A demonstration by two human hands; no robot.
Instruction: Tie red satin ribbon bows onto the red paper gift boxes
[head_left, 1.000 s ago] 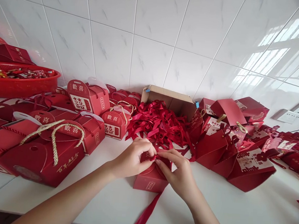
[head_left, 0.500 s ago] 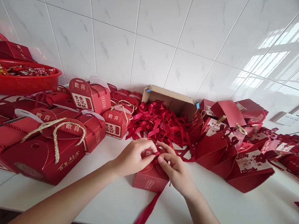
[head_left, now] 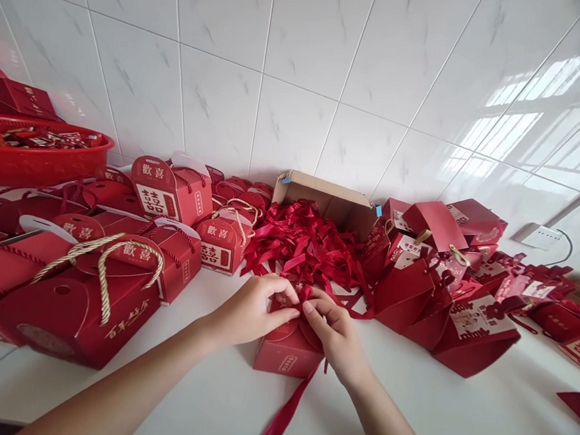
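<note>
A small red gift box (head_left: 287, 355) stands on the white table in front of me. On its top is a bunched red ribbon (head_left: 306, 294), and a long ribbon tail (head_left: 280, 419) runs down past the box towards the table's front edge. My left hand (head_left: 254, 309) is closed at the box's upper left, with thumb and forefinger tips pinched at the ribbon. From the right, my right hand (head_left: 335, 332) has its thumb pressed against the fingers on the same ribbon. The fingertips partly hide the box top.
Behind the box, loose red ribbons (head_left: 312, 245) spill from a cardboard box (head_left: 332, 188). Gift boxes with cord handles (head_left: 79, 309) crowd the left, beside a red basin (head_left: 40, 163) of wrapped sweets. Open red boxes (head_left: 475, 333) and a power strip (head_left: 541, 236) are at right.
My left fingertips have come down slightly on the box top, and the ribbon bunch now stands up more between my hands. The whole view has shifted a little.
</note>
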